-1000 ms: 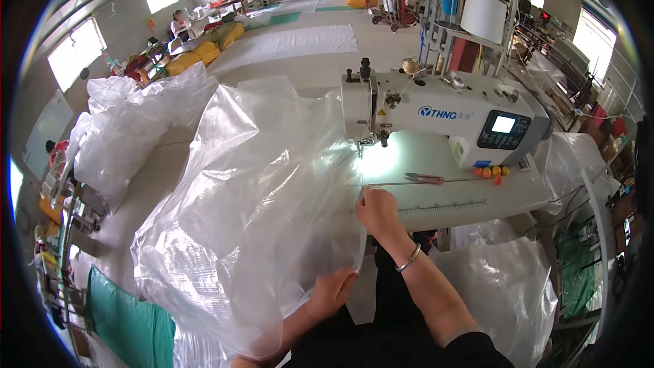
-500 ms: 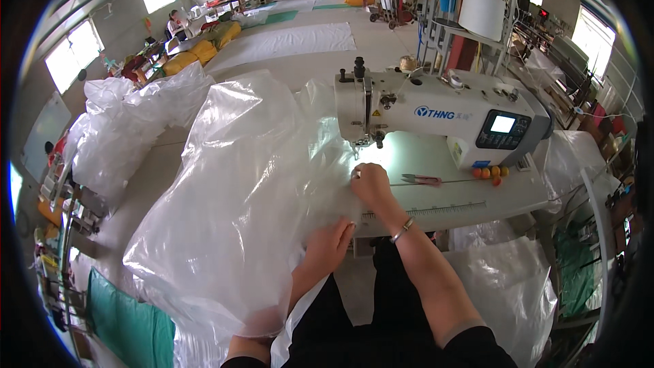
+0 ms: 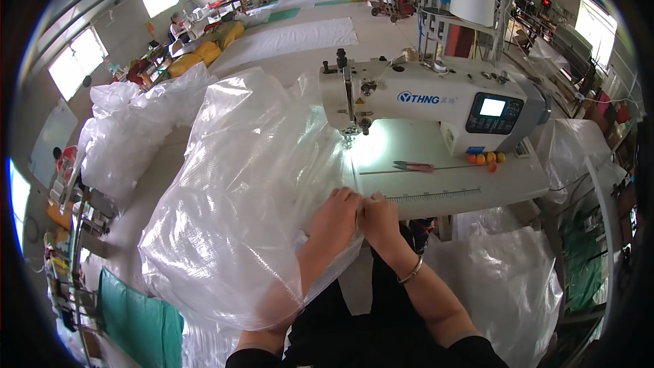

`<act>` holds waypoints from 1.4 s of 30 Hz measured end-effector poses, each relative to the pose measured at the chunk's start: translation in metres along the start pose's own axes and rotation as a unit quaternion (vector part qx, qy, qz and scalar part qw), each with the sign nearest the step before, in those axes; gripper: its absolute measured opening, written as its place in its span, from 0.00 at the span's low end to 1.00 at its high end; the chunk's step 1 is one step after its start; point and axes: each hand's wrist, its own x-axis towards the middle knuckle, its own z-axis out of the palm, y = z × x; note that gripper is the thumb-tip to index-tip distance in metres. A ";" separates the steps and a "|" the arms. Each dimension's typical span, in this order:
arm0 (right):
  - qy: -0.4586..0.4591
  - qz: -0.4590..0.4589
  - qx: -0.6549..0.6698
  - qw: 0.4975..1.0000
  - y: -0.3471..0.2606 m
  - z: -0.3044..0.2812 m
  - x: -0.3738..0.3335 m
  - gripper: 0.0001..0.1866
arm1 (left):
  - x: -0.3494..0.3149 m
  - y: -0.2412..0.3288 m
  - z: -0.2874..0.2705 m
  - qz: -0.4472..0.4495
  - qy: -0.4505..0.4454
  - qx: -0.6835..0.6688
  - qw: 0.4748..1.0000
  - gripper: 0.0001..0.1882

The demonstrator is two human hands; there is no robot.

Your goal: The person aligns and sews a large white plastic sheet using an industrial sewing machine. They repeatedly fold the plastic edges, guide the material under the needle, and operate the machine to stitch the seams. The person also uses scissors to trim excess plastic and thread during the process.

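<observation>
A large sheet of clear woven plastic [image 3: 231, 184] spills over the left side of the sewing table and covers part of my left forearm. Close together at the table's front edge, both hands pinch its right edge. My left hand [image 3: 336, 218] is closed on the plastic, and my right hand [image 3: 379, 220] grips the same edge just beside it. Beyond them stands a white sewing machine [image 3: 422, 95], its lamp lit; the plastic's far part lies by the needle area. Fingertips are partly hidden.
Red-handled thread snips [image 3: 413, 166] and several small orange balls [image 3: 492, 159] lie on the machine bed, behind a printed ruler [image 3: 436, 194]. More clear plastic [image 3: 504, 286] hangs at the right. A white thread cone [image 3: 473, 0] stands behind. Another person [image 3: 178, 27] sits far left.
My right hand has come back from near the needle toward me, down to the table's front edge. The left hand has moved up beside it, and the plastic's edge shifted with them.
</observation>
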 end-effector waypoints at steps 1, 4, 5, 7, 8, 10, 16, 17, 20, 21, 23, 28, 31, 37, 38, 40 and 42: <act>-0.002 -0.020 -0.002 1.000 -0.002 -0.001 -0.006 0.09 | 0.005 -0.012 0.011 0.059 0.021 0.014 0.998 0.12; 0.022 -0.001 0.020 1.000 -0.009 -0.003 -0.022 0.11 | 0.008 -0.030 0.034 0.113 0.043 0.016 0.993 0.12; 0.019 0.004 0.022 1.000 -0.012 -0.002 -0.026 0.11 | 0.006 -0.033 0.035 0.109 0.042 0.014 0.993 0.12; 0.013 0.016 0.028 0.999 -0.017 0.000 -0.028 0.11 | 0.007 -0.041 0.034 0.117 0.059 0.054 0.990 0.12; 0.016 0.014 0.029 0.999 -0.017 0.002 -0.026 0.10 | 0.008 -0.043 0.033 0.123 0.069 0.071 0.987 0.12; 0.021 0.010 0.032 0.999 -0.016 0.007 -0.020 0.09 | 0.018 -0.053 0.032 0.129 0.068 0.071 0.987 0.12; 0.014 0.011 -0.023 1.000 -0.018 0.018 0.011 0.07 | 0.052 -0.085 0.030 0.105 0.026 0.052 0.993 0.13; 0.012 0.013 -0.033 0.999 -0.017 0.019 0.016 0.08 | 0.057 -0.088 0.030 0.100 0.026 0.050 0.993 0.13; -0.003 0.013 -0.062 0.998 -0.014 0.019 0.033 0.08 | 0.078 -0.098 0.028 0.101 0.013 0.004 0.995 0.14; -0.013 0.009 -0.070 0.997 -0.012 0.019 0.039 0.07 | 0.084 -0.103 0.028 0.100 0.013 0.003 0.995 0.15; -0.014 0.005 -0.076 0.997 -0.009 0.022 0.049 0.08 | 0.098 -0.113 0.033 0.100 0.012 -0.002 0.995 0.16; 0.021 0.012 -0.037 0.999 0.003 0.028 0.069 0.10 | 0.127 -0.128 0.034 0.104 0.020 -0.034 0.994 0.19; 0.119 -0.014 0.033 0.992 0.007 0.031 0.065 0.13 | 0.127 -0.133 0.035 0.104 0.012 -0.048 0.993 0.19; -0.037 0.027 0.049 0.998 -0.008 0.011 0.016 0.18 | 0.101 -0.126 0.035 0.144 -0.035 -0.066 0.987 0.20; -0.071 0.010 0.052 0.996 -0.012 0.006 0.007 0.18 | 0.094 -0.121 0.031 0.146 -0.035 -0.051 0.987 0.20; -0.142 -0.027 0.056 0.988 -0.018 0.000 -0.010 0.19 | 0.089 -0.129 0.032 0.154 -0.028 -0.054 0.986 0.21; -0.210 0.027 0.161 0.964 -0.019 0.010 -0.025 0.20 | 0.088 -0.126 0.033 0.157 -0.024 -0.056 0.986 0.22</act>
